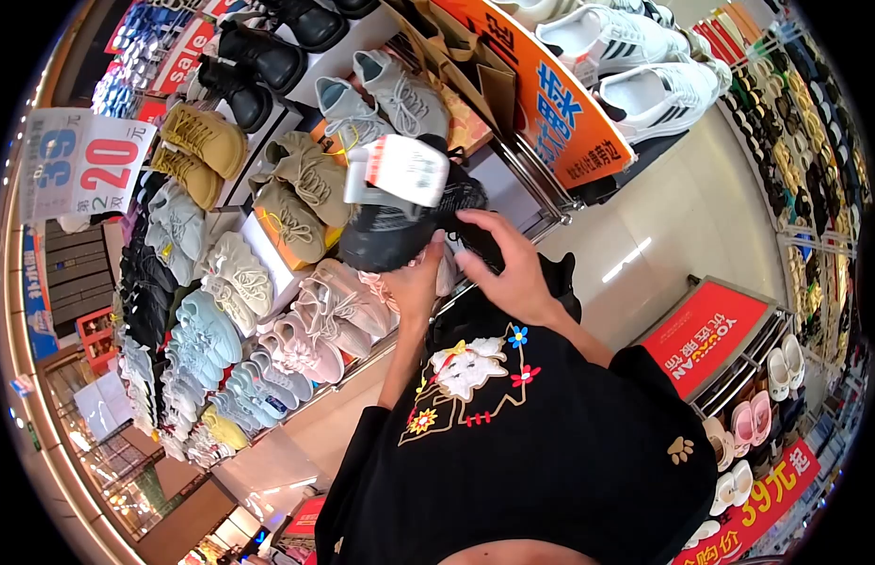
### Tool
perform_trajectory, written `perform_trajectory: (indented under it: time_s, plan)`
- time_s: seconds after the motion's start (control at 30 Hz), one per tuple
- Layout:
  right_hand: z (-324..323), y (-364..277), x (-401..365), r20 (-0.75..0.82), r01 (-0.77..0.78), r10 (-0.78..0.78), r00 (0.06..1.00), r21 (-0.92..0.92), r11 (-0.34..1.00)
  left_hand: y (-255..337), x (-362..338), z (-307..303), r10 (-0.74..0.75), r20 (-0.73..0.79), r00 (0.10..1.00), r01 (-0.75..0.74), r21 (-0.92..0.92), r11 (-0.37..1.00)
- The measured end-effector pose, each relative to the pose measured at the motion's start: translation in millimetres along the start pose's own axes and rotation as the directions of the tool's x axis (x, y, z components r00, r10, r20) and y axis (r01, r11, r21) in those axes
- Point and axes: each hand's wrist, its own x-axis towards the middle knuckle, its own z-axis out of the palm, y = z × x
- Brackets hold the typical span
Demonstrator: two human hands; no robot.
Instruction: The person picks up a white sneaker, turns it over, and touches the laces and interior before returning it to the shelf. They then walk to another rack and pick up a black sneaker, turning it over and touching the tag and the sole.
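Note:
A black sneaker (381, 237) with grey flecks is in my left hand (417, 282), the thumb up along its side and the other fingers hidden beneath. A white paper tag (407, 170) covers part of the sneaker's top. My right hand (510, 266) is spread beside the sneaker's dark rear part, thumb apart from the fingers, fingertips right at its edge. Olive lace-up shoes (291, 226) stand just left of the held sneaker, and pale pink sneakers (341, 299) lie below it. Grey sneakers (400, 97) sit beyond.
Rows of shoes on boxes fill the rack at left, with tan boots (204, 141) and black boots (260, 58). A price sign (87, 168) hangs there. White striped sneakers (665, 97) stand above an orange sign (550, 104). A red-signed rack (706, 334) is at right.

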Motion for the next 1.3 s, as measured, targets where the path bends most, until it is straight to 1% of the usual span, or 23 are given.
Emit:
perform_trajectory:
  time_s: [0.03,0.07,0.1,0.17,0.2,0.23,0.3,0.37,0.47,0.5,0.57,0.6,0.63,0.7,0.73,0.77,0.83,0.87,0.97,1.0,1.1,1.17,1.3]
  plan:
    - [3,-6,-1,0.029,-0.029,0.027,0.999,0.059,0.998,6,2,1,0.003,-0.008,1.0,-0.003,-0.005,1.0]
    - [5,1,-4,0.134,-0.032,0.017,0.991,0.112,0.993,11,5,2,0.329,-0.074,0.941,-0.319,0.117,0.94]
    - [13,5,-7,0.087,-0.011,-0.01,0.996,0.24,0.971,12,6,3,0.621,-0.096,0.778,-0.585,0.251,0.772]
    - [22,4,-19,0.047,-0.195,0.211,0.976,0.611,0.768,13,5,-2,0.747,0.136,0.65,-0.682,0.538,0.495]
    - [18,3,-15,0.028,-0.224,0.293,0.956,0.715,0.662,18,0,1,0.724,0.179,0.666,-0.669,0.573,0.474]
    - [11,13,-11,0.116,-0.285,0.297,0.948,0.729,0.623,21,-6,3,0.698,0.222,0.681,-0.658,0.605,0.449]
    - [16,28,-7,-0.015,-0.102,0.215,0.977,0.846,0.523,19,-13,3,0.684,0.256,0.683,-0.671,0.59,0.449]
    - [12,38,-7,-0.025,-0.103,0.246,0.969,0.863,0.495,15,-18,-1,0.67,0.296,0.681,-0.686,0.577,0.443]
    - [1,43,-7,0.031,-0.144,0.272,0.962,0.902,0.406,-3,-29,-16,0.691,0.313,0.652,-0.758,0.297,0.58]
    - [-2,42,-8,0.092,-0.182,0.261,0.961,0.919,0.348,-14,-33,-18,0.688,0.315,0.654,-0.756,0.294,0.585]
    - [-8,39,-10,0.119,-0.235,0.319,0.94,0.905,0.355,-28,-41,-19,0.642,0.001,0.767,-0.636,0.133,0.76]
    - [-10,41,-11,0.131,-0.241,0.328,0.936,0.916,0.32,-30,-41,-19,0.599,-0.1,0.795,-0.58,0.163,0.798]
    - [-11,42,-13,0.146,-0.246,0.334,0.931,0.927,0.283,-29,-40,-19,0.595,-0.101,0.797,-0.577,0.164,0.8]
    - [-13,40,-16,0.155,-0.254,0.344,0.926,0.93,0.267,-22,-34,-19,0.237,-0.313,0.92,-0.28,-0.099,0.955]
    - [-14,38,-19,0.156,-0.25,0.346,0.925,0.936,0.248,-28,-30,-25,0.092,-0.245,0.965,-0.156,-0.258,0.953]
    - [-16,37,-20,0.157,-0.246,0.347,0.925,0.941,0.231,-30,-25,-31,0.092,-0.249,0.964,-0.158,-0.261,0.952]
    - [-17,46,-29,0.175,-0.255,0.328,0.929,0.942,0.22,-36,-21,-36,-0.155,0.012,0.988,0.131,-0.602,0.787]
    - [-18,49,-34,0.191,-0.261,0.309,0.932,0.943,0.205,-24,-21,-33,-0.177,0.08,0.981,0.189,-0.611,0.769]
    - [-16,50,-38,0.192,-0.273,0.287,0.939,0.921,0.277,-30,-20,-36,-0.135,0.116,0.984,0.178,-0.671,0.719]
    - [-16,50,-37,0.203,-0.281,0.281,0.938,0.919,0.276,-10,-25,-34,-0.177,0.145,0.974,0.228,-0.645,0.729]
    - [-18,54,-33,0.229,-0.289,0.246,0.942,0.925,0.245,5,-26,-33,-0.147,0.065,0.987,0.152,-0.684,0.714]
    - [-21,64,-32,0.215,-0.329,0.301,0.929,0.852,0.407,16,-26,-38,-0.11,0.017,0.994,0.094,-0.655,0.75]
    - [-27,77,-33,0.266,-0.362,0.265,0.927,0.82,0.444,9,-23,-50,-0.048,-0.051,0.998,0.008,-0.598,0.801]
